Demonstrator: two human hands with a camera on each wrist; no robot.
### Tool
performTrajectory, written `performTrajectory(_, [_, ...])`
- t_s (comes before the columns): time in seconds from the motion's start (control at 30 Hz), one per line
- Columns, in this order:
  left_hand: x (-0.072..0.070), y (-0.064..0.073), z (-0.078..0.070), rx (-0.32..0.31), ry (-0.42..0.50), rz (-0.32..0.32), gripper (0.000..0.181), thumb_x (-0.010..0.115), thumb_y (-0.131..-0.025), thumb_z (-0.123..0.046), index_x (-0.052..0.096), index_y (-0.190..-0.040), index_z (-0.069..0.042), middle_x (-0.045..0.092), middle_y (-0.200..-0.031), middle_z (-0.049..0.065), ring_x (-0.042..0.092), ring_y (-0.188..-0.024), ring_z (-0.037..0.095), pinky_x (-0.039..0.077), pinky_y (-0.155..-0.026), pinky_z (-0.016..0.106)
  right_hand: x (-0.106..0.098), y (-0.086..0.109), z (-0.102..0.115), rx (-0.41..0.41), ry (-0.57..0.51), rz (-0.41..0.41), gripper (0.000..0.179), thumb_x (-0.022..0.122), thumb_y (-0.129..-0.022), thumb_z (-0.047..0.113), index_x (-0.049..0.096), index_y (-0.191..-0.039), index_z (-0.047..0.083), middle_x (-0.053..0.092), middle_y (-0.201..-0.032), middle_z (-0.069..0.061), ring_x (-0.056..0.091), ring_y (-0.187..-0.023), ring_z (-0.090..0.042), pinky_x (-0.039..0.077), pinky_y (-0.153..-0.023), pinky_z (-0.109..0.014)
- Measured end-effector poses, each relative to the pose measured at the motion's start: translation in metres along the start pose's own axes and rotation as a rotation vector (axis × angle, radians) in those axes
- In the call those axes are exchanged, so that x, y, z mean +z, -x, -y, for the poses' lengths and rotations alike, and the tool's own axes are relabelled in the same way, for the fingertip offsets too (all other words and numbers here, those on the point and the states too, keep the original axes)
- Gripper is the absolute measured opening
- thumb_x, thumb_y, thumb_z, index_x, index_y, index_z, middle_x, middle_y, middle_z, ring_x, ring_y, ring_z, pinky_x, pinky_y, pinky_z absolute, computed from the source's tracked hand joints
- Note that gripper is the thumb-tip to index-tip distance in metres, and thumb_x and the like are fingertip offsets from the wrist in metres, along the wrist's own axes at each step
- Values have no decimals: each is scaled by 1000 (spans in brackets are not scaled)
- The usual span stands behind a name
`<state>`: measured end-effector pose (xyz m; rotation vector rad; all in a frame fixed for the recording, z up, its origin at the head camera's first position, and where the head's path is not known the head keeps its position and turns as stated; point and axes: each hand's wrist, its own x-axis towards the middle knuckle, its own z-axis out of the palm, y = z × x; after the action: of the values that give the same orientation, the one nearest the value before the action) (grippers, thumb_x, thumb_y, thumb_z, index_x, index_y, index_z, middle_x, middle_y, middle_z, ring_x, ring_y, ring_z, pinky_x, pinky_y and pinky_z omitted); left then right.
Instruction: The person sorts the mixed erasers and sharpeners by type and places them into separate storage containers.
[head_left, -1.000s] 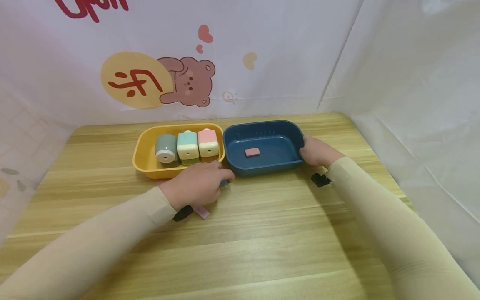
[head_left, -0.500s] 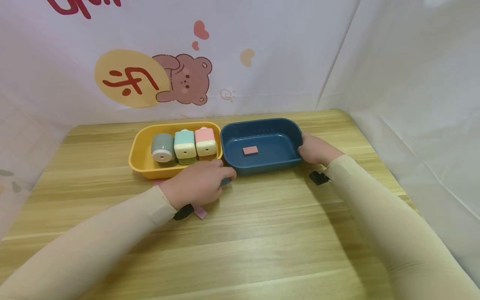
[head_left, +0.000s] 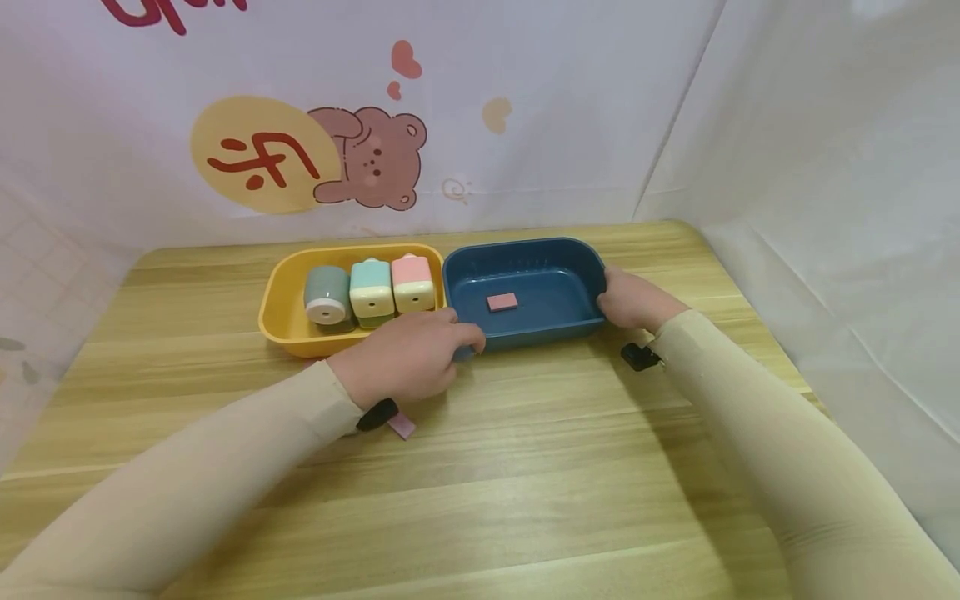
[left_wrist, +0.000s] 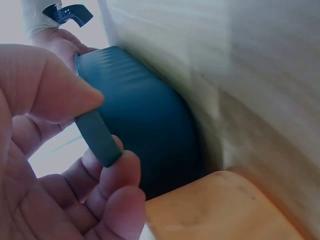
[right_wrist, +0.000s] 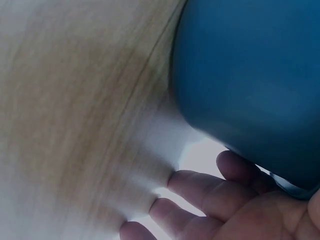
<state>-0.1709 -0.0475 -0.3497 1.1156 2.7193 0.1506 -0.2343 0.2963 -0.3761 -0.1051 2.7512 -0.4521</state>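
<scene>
My left hand (head_left: 408,354) pinches a small flat blue eraser (left_wrist: 99,139) between thumb and fingertips. It is at the near left corner of the blue basket (head_left: 540,333), and most of the eraser is hidden in the head view. Inside that basket lies a pink eraser (head_left: 502,302). My right hand (head_left: 633,300) grips the basket's right end; in the right wrist view several fingers (right_wrist: 200,192) extend beside its outer wall. Below my left hand, a pink strip (head_left: 402,425) lies on the table, partly covered.
A yellow basket (head_left: 277,329) adjoins the blue one on the left. It holds a grey pencil sharpener (head_left: 327,292), a mint one and a pink one. A wood-grain table (head_left: 525,467) carries everything, with a printed white cloth (head_left: 570,108) behind.
My left hand has moved slightly right and away from me with the blue eraser, closer to the blue basket's near wall. My right hand stays at the basket's right end.
</scene>
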Motion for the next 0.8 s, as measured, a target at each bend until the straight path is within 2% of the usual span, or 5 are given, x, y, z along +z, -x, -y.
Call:
performTrajectory(0.27, [-15,-8,-2,-22,4,-14,42,60,-96,-13,67,-134,-29,64,-115,2,62,-88,20,54,-73,32,-1,1,0,-4,4,8,60,36,-103,14,23,-152,-19,38,-154,-43,46,-142,-52,34,-121,-63])
performTrajectory(0.43, [-28,-17,-4,-8,46,-36,41,59,-97,-12,67,-135,-26,64,-117,4,62,-87,20,52,-70,31,-1,1,0,-3,1,3,59,36,-103,14,25,-150,-19,41,-152,-43,49,-139,-51,35,-120,-63])
performTrajectory(0.63, [-46,-33,-3,12,48,-83,43,60,-97,-11,66,-137,-26,66,-123,3,60,-97,19,52,-72,33,-2,2,1,-3,-1,8,58,36,-102,13,25,-150,-19,41,-152,-43,48,-140,-51,35,-120,-63])
performTrajectory(0.8, [-58,-51,-4,42,40,-90,33,62,-102,-19,65,-135,-22,67,-125,2,61,-102,19,55,-85,35,-1,3,1,3,-2,1,57,36,-102,13,27,-149,-18,43,-151,-42,50,-137,-50,37,-119,-63])
